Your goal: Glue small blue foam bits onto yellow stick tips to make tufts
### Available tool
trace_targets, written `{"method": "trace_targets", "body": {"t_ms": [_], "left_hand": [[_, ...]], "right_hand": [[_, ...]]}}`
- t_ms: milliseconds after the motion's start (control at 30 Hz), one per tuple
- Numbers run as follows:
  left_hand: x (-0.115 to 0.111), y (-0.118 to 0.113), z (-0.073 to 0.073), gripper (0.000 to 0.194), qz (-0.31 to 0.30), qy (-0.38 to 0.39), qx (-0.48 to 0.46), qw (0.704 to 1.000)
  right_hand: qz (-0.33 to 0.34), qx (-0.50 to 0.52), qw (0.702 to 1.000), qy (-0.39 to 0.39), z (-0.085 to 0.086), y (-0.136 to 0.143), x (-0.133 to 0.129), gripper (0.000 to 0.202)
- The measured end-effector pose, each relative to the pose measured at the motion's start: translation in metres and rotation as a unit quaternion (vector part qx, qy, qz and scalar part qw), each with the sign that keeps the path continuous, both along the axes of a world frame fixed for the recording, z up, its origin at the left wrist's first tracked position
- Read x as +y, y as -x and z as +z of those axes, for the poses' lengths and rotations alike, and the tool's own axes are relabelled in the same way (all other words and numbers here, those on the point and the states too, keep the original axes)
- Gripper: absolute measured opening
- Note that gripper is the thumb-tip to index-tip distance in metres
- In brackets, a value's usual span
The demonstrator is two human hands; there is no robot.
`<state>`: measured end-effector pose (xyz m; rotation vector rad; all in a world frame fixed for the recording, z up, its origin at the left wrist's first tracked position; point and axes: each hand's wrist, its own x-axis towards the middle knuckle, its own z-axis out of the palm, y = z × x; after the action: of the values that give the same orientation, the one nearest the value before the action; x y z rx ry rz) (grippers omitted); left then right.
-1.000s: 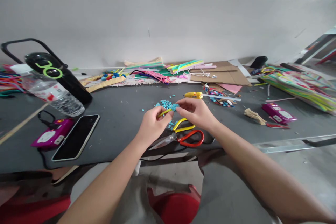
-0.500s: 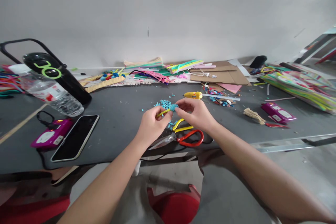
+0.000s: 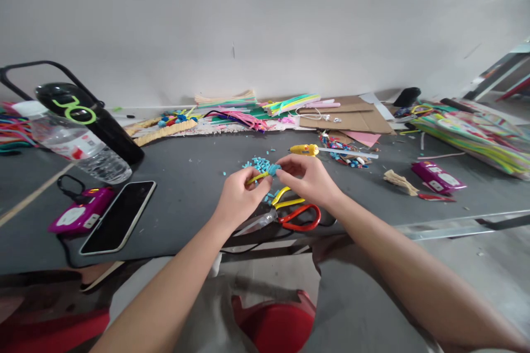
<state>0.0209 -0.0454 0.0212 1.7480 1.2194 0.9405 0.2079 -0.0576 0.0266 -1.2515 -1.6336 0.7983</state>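
Observation:
Just above the table, my left hand (image 3: 244, 193) pinches a thin yellow stick (image 3: 257, 177) between thumb and fingers. At the stick's right end is a small fuzzy-looking blue cluster (image 3: 273, 170). The fingertips of my right hand (image 3: 306, 176) close on that cluster from the right, and part of it is hidden by them. Behind and below the hands lie many short blue pieces (image 3: 260, 162), loose on the grey table (image 3: 186, 176). Scissors (image 3: 300, 218) with one red and one yellow handle rest in front of my hands.
A yellow glue gun (image 3: 304, 149) with a clear stick lies behind my right hand. On the left are a phone (image 3: 120, 218), a purple device (image 3: 83, 212), a water bottle (image 3: 83, 143) and a black flask (image 3: 97, 121). Craft stems (image 3: 467, 132) and cardboard (image 3: 351, 116) line the back.

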Motion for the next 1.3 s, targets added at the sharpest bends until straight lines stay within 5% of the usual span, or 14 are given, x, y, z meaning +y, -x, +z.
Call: {"method": "trace_targets", "body": {"t_ms": [1100,1300], "left_hand": [[-0.001,0.002,0.004,0.021,-0.032,0.024,-0.021,0.999],[0.001,0.005,0.009,0.025,-0.035,0.062,-0.056,0.996]], "right_hand": [[-0.011,0.024,1.000,0.008,0.000,-0.003,0.003,0.020],[-0.060,0.047,0.996,-0.048,-0.001,-0.008,0.005,0.015]]}}
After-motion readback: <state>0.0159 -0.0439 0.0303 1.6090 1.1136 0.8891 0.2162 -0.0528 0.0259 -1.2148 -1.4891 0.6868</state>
